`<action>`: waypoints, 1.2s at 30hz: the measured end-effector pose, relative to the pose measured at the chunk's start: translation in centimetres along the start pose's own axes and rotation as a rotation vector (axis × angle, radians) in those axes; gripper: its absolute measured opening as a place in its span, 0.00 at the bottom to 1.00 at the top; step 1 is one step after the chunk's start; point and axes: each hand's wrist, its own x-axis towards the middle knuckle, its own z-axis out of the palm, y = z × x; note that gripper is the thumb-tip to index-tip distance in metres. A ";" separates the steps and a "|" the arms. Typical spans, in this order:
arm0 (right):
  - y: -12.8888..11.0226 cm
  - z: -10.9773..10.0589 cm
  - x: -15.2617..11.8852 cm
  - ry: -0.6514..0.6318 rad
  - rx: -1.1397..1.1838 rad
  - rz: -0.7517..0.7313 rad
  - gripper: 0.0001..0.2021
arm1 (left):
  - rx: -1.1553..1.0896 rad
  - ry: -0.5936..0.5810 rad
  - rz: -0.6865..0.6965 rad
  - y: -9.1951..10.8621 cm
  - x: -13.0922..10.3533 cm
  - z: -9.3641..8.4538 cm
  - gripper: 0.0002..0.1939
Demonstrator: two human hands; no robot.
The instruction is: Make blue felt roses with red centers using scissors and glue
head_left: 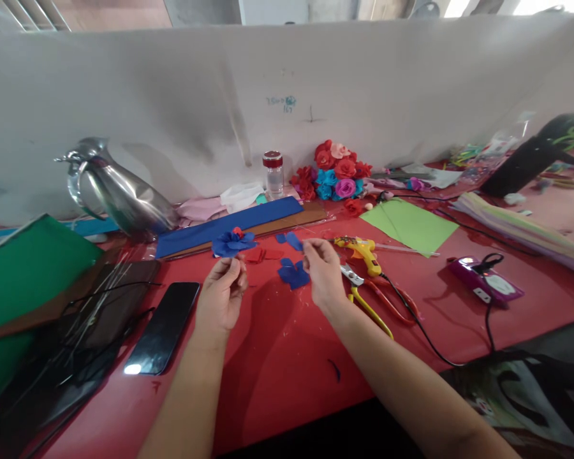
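Observation:
My left hand (224, 287) is closed in a pinch just below a blue paper flower (232, 243) with a red centre, which it seems to hold from underneath. My right hand (321, 264) pinches a small blue petal (294, 241) between thumb and finger. Beneath and left of that hand, several blue petals (293, 274) lie on the red table (272, 357). Small red paper pieces (263, 255) rest between the two hands. A yellow glue gun (366, 255) lies right of my right hand, with yellow-handled pliers (370, 309) and red-handled scissors (395, 303) close by.
On the left are a phone (165, 328), green paper (33, 274) and a steel jug (124, 191). Blue paper strips (229, 226), a red-lidded jar (273, 175) and a flower bunch (339, 169) stand behind. Green paper (409, 224) and a purple power socket (485, 280) are right.

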 end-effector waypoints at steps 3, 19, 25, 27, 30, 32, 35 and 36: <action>0.8 0.3 -0.5 -0.261 -0.309 0.035 0.03 | 0.000 0.016 0.020 0.1 0.1 -0.1 0.12; -0.8 1.6 -0.3 -0.340 -0.518 -0.249 0.06 | 0.100 -0.045 0.244 -1.1 0.4 -0.5 0.08; -0.8 2.4 -0.1 -0.401 -0.241 -0.144 0.06 | 0.045 -0.087 0.230 -1.4 0.3 -0.2 0.10; -0.5 2.4 -0.3 -0.403 -0.152 -0.129 0.07 | 0.043 -0.096 0.220 -1.6 0.2 -0.1 0.11; -0.5 2.1 -0.9 -0.417 -0.056 -0.066 0.09 | 0.067 -0.112 0.215 -1.9 0.2 -0.2 0.12; -0.7 1.8 -1.1 -0.415 -0.015 0.013 0.12 | 0.096 -0.122 0.210 -2.0 0.2 -0.3 0.12; -1.1 1.4 -1.1 -0.429 0.066 0.192 0.18 | 0.144 -0.153 0.179 -2.3 0.1 -0.4 0.13; -1.2 1.4 -1.0 -0.448 0.097 0.254 0.19 | 0.160 -0.161 0.170 -2.4 0.1 -0.4 0.14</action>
